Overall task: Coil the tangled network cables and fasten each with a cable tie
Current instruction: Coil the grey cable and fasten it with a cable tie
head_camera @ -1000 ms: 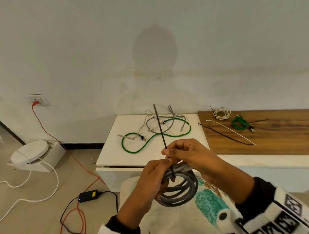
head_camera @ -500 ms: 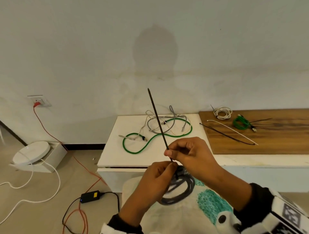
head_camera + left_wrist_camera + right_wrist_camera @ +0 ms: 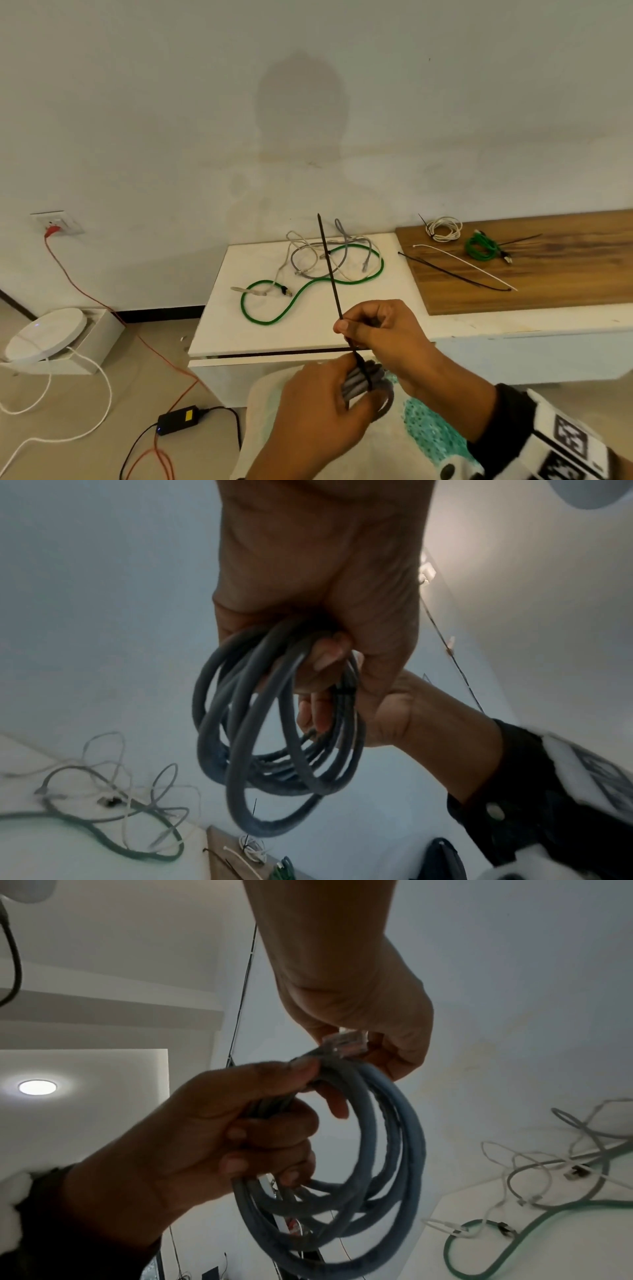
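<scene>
- The black cable tie (image 3: 329, 270) has been drawn further through; its band now cinches the grey coil (image 3: 364, 380).
- The right hand (image 3: 380, 329) pinches the tail; the left hand (image 3: 318, 407) grips the coil, so fastening looks nearly finished.

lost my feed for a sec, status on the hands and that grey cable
Left hand grips grey coil. Right hand pinches black tie looped round it. Nothing blocking.

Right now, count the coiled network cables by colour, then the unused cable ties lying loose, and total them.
Grey coiled cable, in the left hand grip: 1
White coiled cable on the wooden board: 1
Green coiled cable on that board: 1
Loose black cable tie: 1
Loose white cable tie: 1
Total: 5
Not counted: the long black cable tie pinched by the right hand.
</scene>
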`<action>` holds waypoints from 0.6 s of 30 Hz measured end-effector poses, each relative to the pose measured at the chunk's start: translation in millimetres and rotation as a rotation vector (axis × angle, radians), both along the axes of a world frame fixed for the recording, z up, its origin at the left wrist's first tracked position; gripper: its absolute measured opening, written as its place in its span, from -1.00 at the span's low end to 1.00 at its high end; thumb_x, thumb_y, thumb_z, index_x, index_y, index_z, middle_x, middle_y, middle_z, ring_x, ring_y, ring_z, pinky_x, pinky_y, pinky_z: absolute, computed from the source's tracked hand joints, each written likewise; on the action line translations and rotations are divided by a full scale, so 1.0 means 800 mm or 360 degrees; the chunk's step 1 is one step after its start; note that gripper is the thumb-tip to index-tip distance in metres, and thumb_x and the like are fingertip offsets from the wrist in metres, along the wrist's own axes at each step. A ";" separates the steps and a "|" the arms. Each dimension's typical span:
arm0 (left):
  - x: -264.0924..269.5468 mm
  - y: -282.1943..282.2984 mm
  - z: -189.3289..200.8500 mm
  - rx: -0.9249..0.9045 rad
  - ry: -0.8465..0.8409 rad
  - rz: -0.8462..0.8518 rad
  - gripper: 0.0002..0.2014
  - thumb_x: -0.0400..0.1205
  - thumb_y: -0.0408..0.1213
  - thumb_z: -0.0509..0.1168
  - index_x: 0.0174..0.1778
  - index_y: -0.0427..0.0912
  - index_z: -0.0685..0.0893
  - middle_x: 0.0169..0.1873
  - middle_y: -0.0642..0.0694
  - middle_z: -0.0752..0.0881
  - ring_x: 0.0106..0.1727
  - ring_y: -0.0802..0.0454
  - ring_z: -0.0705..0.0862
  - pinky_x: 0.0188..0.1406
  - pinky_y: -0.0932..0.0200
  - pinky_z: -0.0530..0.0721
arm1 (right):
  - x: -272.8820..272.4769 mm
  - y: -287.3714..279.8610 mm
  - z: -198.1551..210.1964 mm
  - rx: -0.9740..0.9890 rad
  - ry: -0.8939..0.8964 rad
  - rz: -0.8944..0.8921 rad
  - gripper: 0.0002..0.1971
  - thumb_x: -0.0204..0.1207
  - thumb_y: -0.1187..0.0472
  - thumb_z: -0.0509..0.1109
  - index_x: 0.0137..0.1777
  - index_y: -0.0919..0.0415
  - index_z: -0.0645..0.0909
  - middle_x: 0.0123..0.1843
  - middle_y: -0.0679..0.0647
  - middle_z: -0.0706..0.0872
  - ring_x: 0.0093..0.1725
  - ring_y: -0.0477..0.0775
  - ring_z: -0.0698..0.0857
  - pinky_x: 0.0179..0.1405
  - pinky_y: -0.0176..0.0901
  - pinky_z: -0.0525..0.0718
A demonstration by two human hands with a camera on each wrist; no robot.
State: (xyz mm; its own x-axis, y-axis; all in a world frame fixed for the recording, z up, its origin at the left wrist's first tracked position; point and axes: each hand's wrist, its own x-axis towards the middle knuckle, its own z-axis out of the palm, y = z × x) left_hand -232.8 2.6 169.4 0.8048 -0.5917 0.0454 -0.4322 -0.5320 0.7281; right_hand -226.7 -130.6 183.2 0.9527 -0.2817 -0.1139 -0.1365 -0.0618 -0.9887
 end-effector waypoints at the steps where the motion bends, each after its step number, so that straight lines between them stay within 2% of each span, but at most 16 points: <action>1: 0.005 -0.002 0.000 -0.0002 0.0028 -0.0003 -0.68 0.28 0.36 0.11 -0.22 0.32 0.55 -0.31 0.29 0.72 -0.20 0.27 0.68 -0.16 0.28 0.65 | 0.002 -0.004 0.001 0.0020 0.0020 0.0047 -0.94 0.44 0.33 0.49 -0.24 0.24 0.76 -0.41 0.05 0.72 -0.36 -0.09 0.67 -0.32 -0.42 0.63; 3: 0.013 -0.008 0.002 -0.0011 0.0052 -0.0011 -0.65 0.26 0.34 0.15 -0.15 0.32 0.60 -0.26 0.26 0.75 -0.19 0.26 0.69 -0.17 0.25 0.65 | 0.006 -0.018 0.006 0.0072 0.0094 0.0216 -0.89 0.51 0.24 0.43 -0.14 0.24 0.77 -0.34 0.06 0.74 -0.29 -0.08 0.70 -0.27 -0.41 0.63; 5: 0.023 -0.016 0.003 -0.0132 0.0159 0.0013 -0.68 0.26 0.30 0.23 -0.11 0.37 0.63 -0.23 0.30 0.76 -0.19 0.30 0.70 -0.18 0.28 0.65 | 0.008 -0.031 0.007 0.0148 0.0193 0.0401 -0.70 0.55 -0.01 0.31 0.00 0.19 0.76 -0.20 0.07 0.80 -0.18 -0.06 0.76 -0.15 -0.33 0.65; 7: 0.032 -0.022 0.005 -0.0387 0.0300 0.0138 -0.77 0.33 0.12 0.39 -0.10 0.35 0.66 -0.23 0.30 0.78 -0.21 0.31 0.73 -0.17 0.32 0.66 | 0.006 -0.039 0.002 0.0270 0.0247 0.0466 -0.51 0.49 -0.22 0.15 0.09 0.10 0.72 -0.06 0.04 0.82 -0.06 -0.05 0.78 -0.04 -0.28 0.66; 9: 0.044 -0.030 0.006 -0.0633 0.0471 0.0272 -0.80 0.42 -0.10 0.49 -0.05 0.20 0.73 -0.24 0.17 0.82 -0.19 0.23 0.77 -0.12 0.23 0.73 | 0.003 -0.043 -0.008 0.0401 0.0211 0.0477 -0.48 0.48 -0.29 0.10 0.11 0.05 0.69 0.01 0.00 0.82 0.04 -0.05 0.76 0.12 -0.19 0.66; 10: 0.051 -0.032 0.005 -0.0726 0.0596 0.0305 -0.79 0.45 -0.20 0.51 -0.02 0.08 0.76 -0.28 0.09 0.82 -0.24 0.20 0.78 -0.21 0.22 0.74 | 0.003 -0.047 -0.015 0.0436 0.0159 0.0489 -0.50 0.52 -0.29 0.13 0.13 0.05 0.68 0.05 0.01 0.80 0.10 -0.02 0.75 0.20 -0.12 0.65; 11: 0.056 -0.032 0.007 -0.0830 0.0726 0.0321 -0.81 0.47 -0.28 0.49 -0.01 -0.04 0.77 -0.40 0.04 0.80 -0.39 0.19 0.75 -0.38 0.30 0.70 | 0.003 -0.050 -0.021 0.0468 0.0113 0.0507 -0.52 0.54 -0.25 0.16 0.18 0.08 0.66 0.08 0.04 0.79 0.14 0.02 0.73 0.24 -0.05 0.65; 13: 0.068 -0.035 0.009 -0.0947 0.0883 0.0324 -0.81 0.44 -0.28 0.42 -0.03 -0.13 0.78 -0.66 0.04 0.61 -0.67 0.20 0.52 -0.66 0.40 0.49 | 0.006 -0.063 -0.032 0.0538 0.0089 0.0533 -0.55 0.54 -0.12 0.20 0.27 0.14 0.60 0.13 0.19 0.74 0.17 0.12 0.71 0.24 0.04 0.67; 15: 0.082 -0.040 0.003 -0.0923 0.0923 0.0330 -0.74 0.33 -0.12 0.43 -0.09 -0.05 0.81 -0.73 0.01 0.45 -0.70 0.09 0.37 -0.72 0.32 0.39 | 0.012 -0.070 -0.044 0.0636 0.0089 0.0544 -0.57 0.55 -0.06 0.21 0.31 0.15 0.56 0.05 0.32 0.68 0.09 0.17 0.71 0.18 0.03 0.69; 16: 0.088 -0.045 0.000 -0.0927 0.0931 0.0362 -0.73 0.28 -0.08 0.43 -0.12 0.00 0.82 -0.72 -0.04 0.42 -0.69 0.04 0.36 -0.71 0.30 0.39 | 0.014 -0.070 -0.050 0.0683 0.0063 0.0511 -0.60 0.56 -0.05 0.22 0.29 0.14 0.57 -0.08 0.27 0.67 0.01 0.15 0.72 0.12 0.00 0.70; 18: 0.098 -0.062 -0.007 -0.0925 0.0943 0.0437 -0.77 0.26 -0.06 0.43 -0.18 0.06 0.81 -0.70 -0.08 0.41 -0.68 -0.01 0.39 -0.69 0.25 0.42 | 0.021 -0.069 -0.063 0.0679 -0.0040 0.0318 -0.66 0.61 -0.08 0.21 0.18 0.11 0.62 -0.29 0.05 0.63 -0.20 0.06 0.71 -0.05 -0.05 0.72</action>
